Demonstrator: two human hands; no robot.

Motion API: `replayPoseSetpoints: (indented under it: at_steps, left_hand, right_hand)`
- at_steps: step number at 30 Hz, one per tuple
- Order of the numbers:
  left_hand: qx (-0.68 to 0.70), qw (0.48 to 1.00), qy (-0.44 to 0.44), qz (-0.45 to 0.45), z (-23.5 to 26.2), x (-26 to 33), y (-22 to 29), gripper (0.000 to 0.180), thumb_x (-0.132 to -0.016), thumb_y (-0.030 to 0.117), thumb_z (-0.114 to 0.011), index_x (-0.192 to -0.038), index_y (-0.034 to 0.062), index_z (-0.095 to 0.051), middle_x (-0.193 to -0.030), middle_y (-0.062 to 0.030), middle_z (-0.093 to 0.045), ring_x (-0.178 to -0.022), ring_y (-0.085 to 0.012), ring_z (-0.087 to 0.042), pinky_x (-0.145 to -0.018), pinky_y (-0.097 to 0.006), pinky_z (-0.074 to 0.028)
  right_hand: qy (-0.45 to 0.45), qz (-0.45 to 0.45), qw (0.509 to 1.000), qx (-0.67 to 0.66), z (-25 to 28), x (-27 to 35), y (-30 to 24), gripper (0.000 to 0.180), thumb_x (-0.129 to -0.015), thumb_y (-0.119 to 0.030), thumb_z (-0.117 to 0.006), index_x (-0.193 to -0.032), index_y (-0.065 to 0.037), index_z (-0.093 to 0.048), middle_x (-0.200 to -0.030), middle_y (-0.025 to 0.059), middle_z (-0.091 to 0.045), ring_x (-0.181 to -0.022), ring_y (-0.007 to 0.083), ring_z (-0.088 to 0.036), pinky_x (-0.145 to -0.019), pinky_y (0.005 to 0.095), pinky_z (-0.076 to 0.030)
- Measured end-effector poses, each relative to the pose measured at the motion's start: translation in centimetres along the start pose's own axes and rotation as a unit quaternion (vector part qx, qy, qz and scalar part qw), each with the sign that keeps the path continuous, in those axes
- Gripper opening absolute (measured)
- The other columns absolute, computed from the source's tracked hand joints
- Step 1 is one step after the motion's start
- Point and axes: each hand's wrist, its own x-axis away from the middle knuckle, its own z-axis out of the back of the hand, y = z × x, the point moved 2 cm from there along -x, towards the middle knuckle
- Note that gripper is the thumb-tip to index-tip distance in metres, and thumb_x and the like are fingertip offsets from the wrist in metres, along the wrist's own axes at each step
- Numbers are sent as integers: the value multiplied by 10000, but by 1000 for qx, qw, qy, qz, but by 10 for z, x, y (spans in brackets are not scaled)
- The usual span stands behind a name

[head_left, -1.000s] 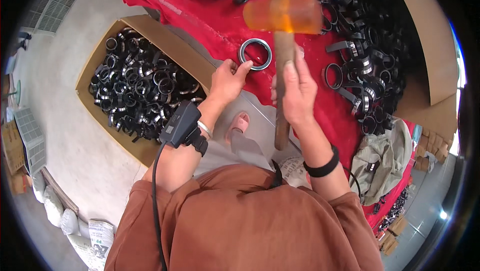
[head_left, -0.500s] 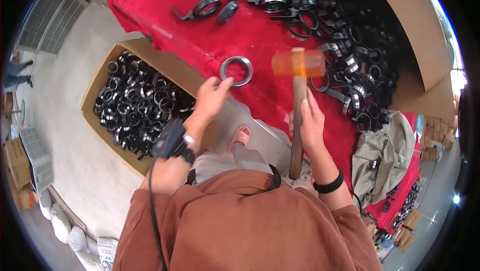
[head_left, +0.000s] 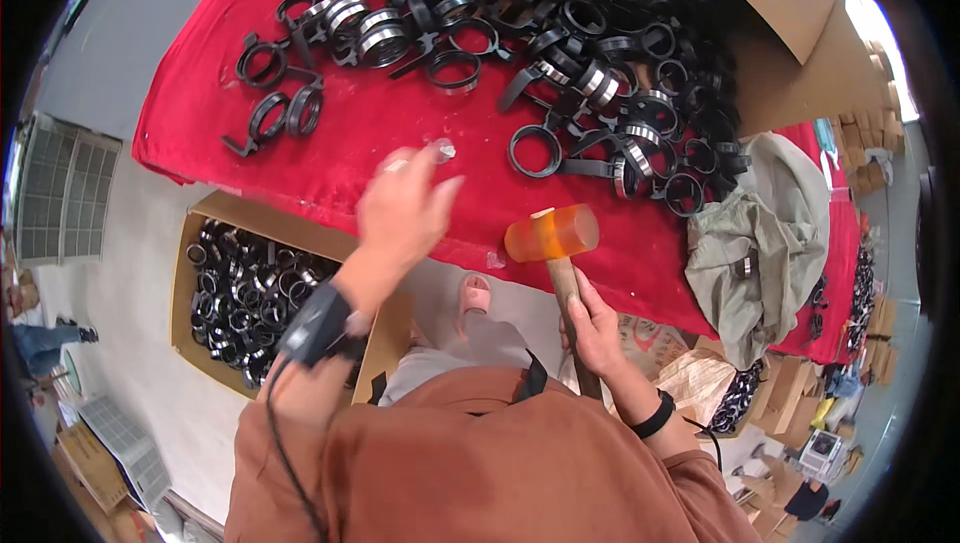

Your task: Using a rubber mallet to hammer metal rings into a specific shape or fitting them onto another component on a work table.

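My left hand (head_left: 405, 208) is stretched over the red cloth (head_left: 350, 148), thumb and fingers apart, with nothing visible in it. It is slightly blurred. A small whitish bit (head_left: 445, 150) lies by its fingertips. My right hand (head_left: 597, 328) is wrapped round the wooden handle of a mallet (head_left: 553, 235), whose amber, see-through head is raised near the table's front edge. Beyond both hands lie black rings with arms, some with silvery metal bands; one loose ring (head_left: 535, 151) is among the nearest to the mallet.
A large cardboard box (head_left: 800, 93) spills a heap of rings onto the table from the back right. Below the table's left front edge, another carton (head_left: 185, 338) holds many rings. A grey-green cloth (head_left: 745, 243) hangs at the right. A person's legs (head_left: 50, 338) show far left.
The loose metal ring is gone from the cloth in front of me. My left hand has moved up over the table and spread. The mallet is lower, and the view has shifted.
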Motion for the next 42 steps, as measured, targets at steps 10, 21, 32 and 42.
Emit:
replayPoseSetpoints:
  at_steps: [10, 21, 32, 42]
  left_hand:
    - [168, 961, -195, 103, -102, -150, 74, 469, -811, 435, -644, -947, -12, -677, -857, -196, -675, -793, -298, -674, -767, -366, -515]
    - [501, 708, -103, 487, 27, 74, -51, 256, -869, 58, -613, -1084, -12, -494, -938, -97, -598, -822, -183, -654, -687, -295, -576]
    - [333, 845, -99, 407, 9, 114, -74, 498, -861, 462, -599, -730, -18, -580, -678, -75, -571, -674, -142, -534, -651, -306, -439]
    - [283, 852, -63, 436, 3, 114, -67, 522, -879, 480, -561, -768, -29, -593, -662, -135, -611, -668, -206, -622, -657, -329, -473]
  right_hand:
    - [13, -19, 1000, 10, 10, 5, 5, 529, -965, -182, -449, -1464, -133, -278, -728, 19, -501, -553, 89, -482, -493, 234, -440]
    - [17, 34, 999, 5, -14, -18, -40, 517, -966, -158, -449, -1454, -89, -289, -681, 2, -499, -528, 65, -472, -470, 224, -431]
    - [-11, 93, 984, 152, -82, -56, -45, 498, -963, -181, -470, -1434, -92, -333, -817, 7, -560, -553, 47, -478, -473, 201, -418]
    - [-8, 117, 980, 161, -81, -52, -39, 508, -936, -217, -527, -1400, -59, -391, -763, 61, -602, -654, 111, -565, -625, 277, -484]
